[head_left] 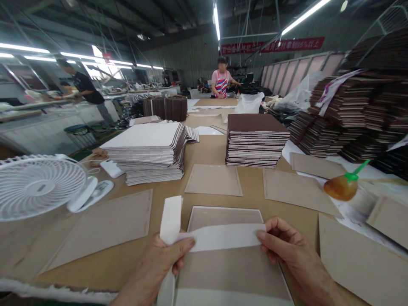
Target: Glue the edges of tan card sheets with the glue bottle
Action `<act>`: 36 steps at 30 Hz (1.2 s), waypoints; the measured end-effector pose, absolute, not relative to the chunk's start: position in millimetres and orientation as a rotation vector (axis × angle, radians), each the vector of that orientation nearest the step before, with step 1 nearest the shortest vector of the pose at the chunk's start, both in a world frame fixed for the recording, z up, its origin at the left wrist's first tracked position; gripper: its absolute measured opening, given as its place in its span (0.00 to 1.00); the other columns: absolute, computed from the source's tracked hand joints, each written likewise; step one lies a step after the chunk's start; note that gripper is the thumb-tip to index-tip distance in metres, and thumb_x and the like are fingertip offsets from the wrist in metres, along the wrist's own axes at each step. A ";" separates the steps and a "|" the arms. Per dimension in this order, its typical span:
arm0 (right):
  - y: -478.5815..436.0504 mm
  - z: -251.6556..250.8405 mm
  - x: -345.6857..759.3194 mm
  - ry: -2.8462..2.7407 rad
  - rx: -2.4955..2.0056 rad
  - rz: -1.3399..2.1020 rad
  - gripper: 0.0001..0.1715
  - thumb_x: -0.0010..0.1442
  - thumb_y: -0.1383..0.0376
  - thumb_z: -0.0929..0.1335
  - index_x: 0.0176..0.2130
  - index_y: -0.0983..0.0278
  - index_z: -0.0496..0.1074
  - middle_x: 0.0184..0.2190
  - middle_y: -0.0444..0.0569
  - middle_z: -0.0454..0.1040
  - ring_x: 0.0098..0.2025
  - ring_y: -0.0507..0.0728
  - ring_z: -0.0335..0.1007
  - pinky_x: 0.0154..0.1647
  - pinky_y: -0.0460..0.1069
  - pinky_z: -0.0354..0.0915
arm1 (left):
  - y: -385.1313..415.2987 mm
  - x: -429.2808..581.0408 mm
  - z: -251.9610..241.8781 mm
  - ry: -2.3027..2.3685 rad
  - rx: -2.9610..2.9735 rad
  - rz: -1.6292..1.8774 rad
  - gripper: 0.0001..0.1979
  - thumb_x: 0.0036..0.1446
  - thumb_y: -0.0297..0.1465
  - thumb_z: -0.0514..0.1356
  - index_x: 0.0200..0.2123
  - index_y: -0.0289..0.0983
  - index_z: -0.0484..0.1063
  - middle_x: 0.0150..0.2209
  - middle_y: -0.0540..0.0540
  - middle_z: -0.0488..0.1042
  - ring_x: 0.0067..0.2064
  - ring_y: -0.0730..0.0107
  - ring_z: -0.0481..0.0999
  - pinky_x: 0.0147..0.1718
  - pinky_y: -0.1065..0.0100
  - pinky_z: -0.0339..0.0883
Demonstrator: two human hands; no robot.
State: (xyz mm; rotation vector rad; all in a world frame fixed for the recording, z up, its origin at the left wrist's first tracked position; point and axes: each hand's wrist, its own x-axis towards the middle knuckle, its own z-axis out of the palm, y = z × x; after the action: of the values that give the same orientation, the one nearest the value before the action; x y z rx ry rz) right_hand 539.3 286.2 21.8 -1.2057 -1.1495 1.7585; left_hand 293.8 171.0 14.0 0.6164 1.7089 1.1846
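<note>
A white paper strip stretches level between my two hands, above a grey-brown board with pale edges. My left hand is closed on the strip's left end, thumb on top. From that same hand a bundle of white strips sticks up, and a pale length hangs below. On the other side, my right hand pinches the strip's right end between thumb and fingers, over the board's right edge. The fingers' undersides are partly hidden.
Stacks of white sheets and brown-covered panels stand ahead. Loose boards lie around. A white fan is at left, an amber bottle with a green nozzle at right. A person stands at the far end.
</note>
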 end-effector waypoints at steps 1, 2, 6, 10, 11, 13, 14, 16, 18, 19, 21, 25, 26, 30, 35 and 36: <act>285.4 21.1 539.4 -1.146 -1.241 1.747 0.19 0.45 0.55 0.77 0.27 0.64 0.70 0.18 0.40 0.67 0.20 0.47 0.56 0.21 0.41 0.51 | 172.7 293.1 12.4 1.741 0.610 1.166 0.22 0.43 0.48 0.69 0.28 0.33 0.76 0.15 0.52 0.65 0.20 0.73 0.61 0.20 0.73 0.53; 285.2 20.8 539.7 -1.158 -1.274 1.738 0.19 0.45 0.54 0.77 0.27 0.64 0.70 0.18 0.40 0.67 0.20 0.47 0.55 0.21 0.41 0.51 | 174.2 292.5 10.8 1.767 0.605 1.155 0.22 0.43 0.48 0.69 0.28 0.33 0.76 0.15 0.52 0.66 0.19 0.73 0.61 0.20 0.72 0.53; 289.9 18.6 544.0 -1.299 -1.352 1.734 0.21 0.48 0.50 0.74 0.27 0.64 0.71 0.18 0.41 0.67 0.21 0.48 0.56 0.23 0.42 0.54 | 175.8 290.6 7.5 1.792 0.585 1.131 0.22 0.47 0.50 0.66 0.26 0.34 0.75 0.18 0.49 0.70 0.20 0.71 0.64 0.22 0.71 0.56; 297.4 9.1 551.5 -1.408 -1.430 1.667 0.22 0.49 0.47 0.72 0.28 0.63 0.70 0.19 0.41 0.66 0.22 0.49 0.56 0.23 0.43 0.54 | 174.9 289.8 10.0 1.824 0.554 1.012 0.26 0.50 0.55 0.60 0.24 0.36 0.73 0.22 0.47 0.72 0.23 0.67 0.67 0.24 0.69 0.57; 298.8 6.8 553.3 -1.432 -1.455 1.645 0.22 0.49 0.46 0.72 0.28 0.63 0.70 0.19 0.41 0.65 0.22 0.49 0.55 0.22 0.43 0.53 | 175.7 289.5 11.1 1.838 0.560 0.980 0.26 0.50 0.55 0.60 0.25 0.36 0.74 0.22 0.47 0.72 0.24 0.67 0.67 0.24 0.69 0.58; 300.9 4.3 555.8 -1.473 -1.492 1.608 0.23 0.49 0.46 0.71 0.27 0.63 0.70 0.18 0.39 0.62 0.21 0.48 0.52 0.21 0.43 0.50 | 179.2 288.5 13.7 1.876 0.600 0.938 0.25 0.49 0.55 0.61 0.25 0.37 0.74 0.21 0.48 0.71 0.24 0.66 0.67 0.25 0.69 0.58; 301.9 4.6 556.4 -1.490 -1.503 1.605 0.23 0.49 0.46 0.71 0.27 0.63 0.70 0.18 0.39 0.61 0.21 0.48 0.52 0.21 0.43 0.49 | 181.8 287.8 15.3 1.895 0.625 0.919 0.25 0.49 0.55 0.61 0.25 0.37 0.74 0.21 0.48 0.71 0.24 0.66 0.67 0.26 0.69 0.58; 304.6 7.6 556.4 -1.528 -1.516 1.604 0.23 0.50 0.46 0.70 0.26 0.63 0.69 0.19 0.39 0.60 0.22 0.49 0.53 0.21 0.44 0.51 | 188.6 285.9 18.9 1.941 0.688 0.896 0.24 0.49 0.54 0.61 0.25 0.37 0.75 0.20 0.49 0.72 0.23 0.65 0.68 0.26 0.68 0.59; 309.4 11.9 555.4 -1.599 -1.510 1.570 0.22 0.53 0.46 0.68 0.27 0.62 0.70 0.20 0.41 0.63 0.24 0.51 0.57 0.24 0.44 0.54 | 196.5 283.4 22.2 1.993 0.783 0.873 0.22 0.49 0.52 0.61 0.23 0.38 0.75 0.18 0.48 0.72 0.22 0.63 0.70 0.25 0.67 0.60; 312.5 13.5 554.7 -1.642 -1.503 1.533 0.22 0.54 0.46 0.67 0.28 0.62 0.70 0.21 0.42 0.65 0.25 0.52 0.59 0.26 0.45 0.56 | 200.5 282.2 23.2 2.025 0.826 0.855 0.22 0.50 0.51 0.61 0.22 0.38 0.75 0.18 0.48 0.72 0.23 0.62 0.71 0.25 0.67 0.60; 319.8 14.2 553.3 -1.718 -1.483 1.461 0.22 0.55 0.46 0.66 0.30 0.62 0.72 0.24 0.44 0.68 0.29 0.54 0.62 0.30 0.46 0.59 | 208.2 280.2 22.9 2.069 0.873 0.830 0.21 0.50 0.50 0.61 0.22 0.37 0.75 0.18 0.47 0.73 0.23 0.61 0.72 0.25 0.67 0.61; 332.4 7.0 550.7 -1.771 -1.480 1.413 0.22 0.55 0.46 0.65 0.36 0.61 0.71 0.29 0.46 0.73 0.33 0.57 0.68 0.33 0.48 0.63 | 221.0 280.2 13.9 2.104 0.827 0.914 0.19 0.47 0.47 0.62 0.32 0.36 0.77 0.18 0.50 0.72 0.21 0.62 0.71 0.22 0.67 0.61; 334.3 4.7 549.8 -1.790 -1.496 1.371 0.21 0.55 0.46 0.66 0.36 0.61 0.71 0.29 0.46 0.74 0.32 0.57 0.68 0.33 0.48 0.63 | 223.6 280.8 11.2 2.111 0.819 0.947 0.19 0.46 0.46 0.62 0.33 0.36 0.76 0.17 0.51 0.71 0.21 0.63 0.70 0.21 0.67 0.61; 337.0 -1.6 544.4 -1.904 -1.599 1.167 0.18 0.54 0.48 0.66 0.31 0.60 0.71 0.25 0.43 0.72 0.29 0.56 0.67 0.29 0.47 0.61 | 230.8 281.2 4.7 2.123 0.773 1.005 0.15 0.44 0.41 0.65 0.30 0.36 0.75 0.18 0.52 0.69 0.21 0.65 0.69 0.21 0.68 0.61; 336.3 -4.3 539.3 -1.819 -1.672 1.118 0.19 0.53 0.47 0.66 0.30 0.59 0.73 0.23 0.43 0.72 0.26 0.56 0.66 0.26 0.47 0.60 | 232.2 276.4 -0.1 2.067 0.724 0.974 0.16 0.47 0.43 0.64 0.31 0.35 0.75 0.18 0.50 0.72 0.21 0.65 0.70 0.22 0.68 0.63; 336.7 -5.6 540.0 -1.802 -1.678 1.128 0.20 0.52 0.46 0.66 0.30 0.59 0.73 0.23 0.43 0.73 0.26 0.56 0.66 0.26 0.47 0.61 | 231.7 275.6 -1.7 2.064 0.719 0.969 0.17 0.48 0.44 0.63 0.31 0.35 0.75 0.19 0.50 0.72 0.21 0.64 0.70 0.22 0.68 0.64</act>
State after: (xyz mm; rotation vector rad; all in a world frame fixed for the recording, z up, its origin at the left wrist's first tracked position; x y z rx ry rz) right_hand 540.0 336.7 -5.6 -1.6781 -1.8023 1.1275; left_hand 275.6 231.7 -1.7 0.7190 2.0641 0.9694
